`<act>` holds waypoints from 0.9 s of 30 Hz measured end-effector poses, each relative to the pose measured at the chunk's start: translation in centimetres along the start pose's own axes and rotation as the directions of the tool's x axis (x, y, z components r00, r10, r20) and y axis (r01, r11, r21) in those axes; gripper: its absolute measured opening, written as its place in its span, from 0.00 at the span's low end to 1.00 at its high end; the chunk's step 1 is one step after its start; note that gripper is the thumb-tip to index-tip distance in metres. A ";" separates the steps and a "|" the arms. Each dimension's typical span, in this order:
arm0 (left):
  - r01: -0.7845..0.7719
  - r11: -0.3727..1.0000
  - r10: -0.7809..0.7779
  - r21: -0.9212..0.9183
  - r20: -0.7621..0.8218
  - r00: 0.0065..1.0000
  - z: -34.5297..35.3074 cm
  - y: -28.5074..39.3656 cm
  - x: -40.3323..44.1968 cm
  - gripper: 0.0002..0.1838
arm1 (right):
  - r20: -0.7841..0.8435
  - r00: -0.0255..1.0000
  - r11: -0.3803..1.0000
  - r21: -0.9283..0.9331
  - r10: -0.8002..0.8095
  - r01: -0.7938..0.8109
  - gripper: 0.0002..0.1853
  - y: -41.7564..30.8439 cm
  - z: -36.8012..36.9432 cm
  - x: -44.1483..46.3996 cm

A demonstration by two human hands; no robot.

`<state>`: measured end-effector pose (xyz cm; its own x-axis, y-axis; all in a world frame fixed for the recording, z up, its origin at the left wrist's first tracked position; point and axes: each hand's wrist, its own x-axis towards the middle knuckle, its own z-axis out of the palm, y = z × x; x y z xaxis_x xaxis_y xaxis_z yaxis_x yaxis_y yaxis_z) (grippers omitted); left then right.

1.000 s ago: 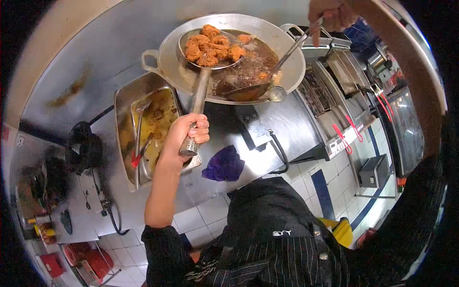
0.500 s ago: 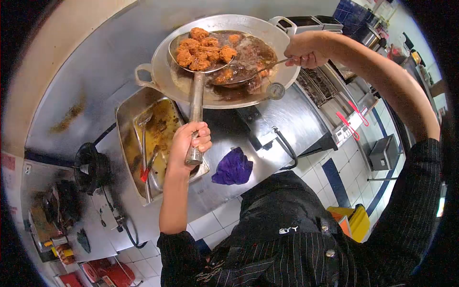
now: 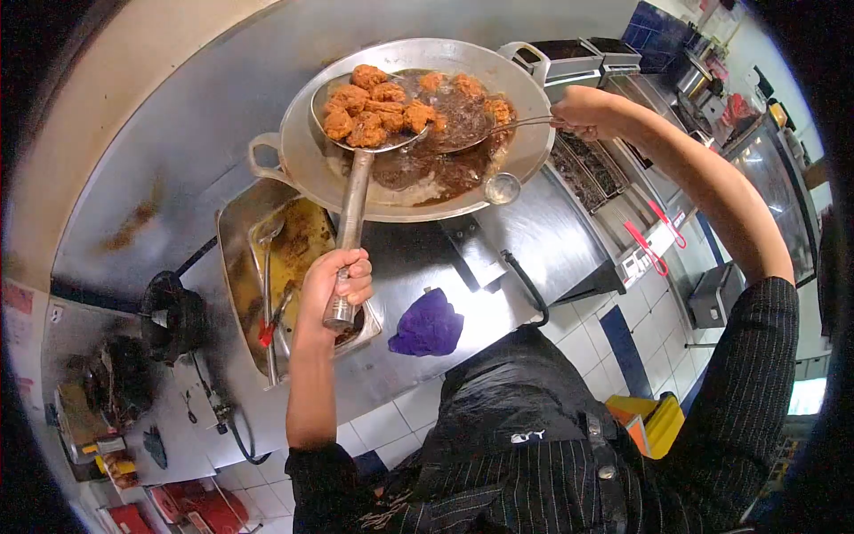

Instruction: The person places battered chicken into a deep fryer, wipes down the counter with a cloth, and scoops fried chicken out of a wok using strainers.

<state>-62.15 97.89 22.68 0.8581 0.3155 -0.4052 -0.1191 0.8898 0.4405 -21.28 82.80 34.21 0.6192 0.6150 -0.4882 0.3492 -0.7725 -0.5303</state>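
Observation:
My left hand (image 3: 334, 289) is wrapped round the thick metal handle of a large strainer (image 3: 353, 200). Heaped in its bowl are several pieces of brown fried chicken (image 3: 378, 109), held over the left side of a wide wok (image 3: 298, 165). Dark bubbling oil (image 3: 418, 173) fills the wok's middle. My right hand (image 3: 583, 111) grips the thin handle of a second skimmer (image 3: 525, 122) from the right rim; its head dips into the oil and is partly hidden. A few more fried pieces (image 3: 467, 86) float near the far side. A round dial thermometer (image 3: 503, 188) sits at the near rim.
Left of the wok, a steel tray (image 3: 233, 294) holds yellowish oil and tongs (image 3: 269, 303). A purple cloth (image 3: 428, 323) lies on the steel counter (image 3: 485, 311). Fryer baskets with red handles (image 3: 645, 247) stand to the right. A yellow bin (image 3: 656, 423) is on the tiled floor.
The right skimmer has swung up and away through the oil, with fried pieces now farther back and right. The left strainer stays over the wok, loaded. The view has shifted slightly.

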 end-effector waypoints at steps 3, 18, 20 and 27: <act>-0.013 0.995 0.014 0.095 -0.017 1.000 0.2 0.0 -0.1 0.08 | -0.019 0.999 0.997 -0.061 -0.040 0.038 0.11 -0.2 -0.6 0.3; 0.281 0.801 -0.099 0.529 -0.346 0.933 3.2 4.1 -1.2 0.09 | -0.199 0.759 0.647 -0.677 -0.619 0.350 0.16 2.0 -3.5 9.3; 0.303 0.771 -0.079 0.560 -0.388 0.918 4.2 4.0 -1.2 0.09 | -0.186 0.743 0.621 -0.695 -0.642 0.363 0.16 1.1 -3.9 9.1; 0.346 0.672 -0.031 0.655 -0.442 0.897 4.9 4.0 -1.4 0.10 | -0.137 0.743 0.595 -0.700 -0.655 0.395 0.14 1.9 -6.2 7.8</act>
<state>-61.39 99.35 28.98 0.5524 0.4007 -0.7309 0.5439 0.4912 0.6804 -11.47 85.17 33.72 0.3281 0.9413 0.0793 0.9446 -0.3273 -0.0236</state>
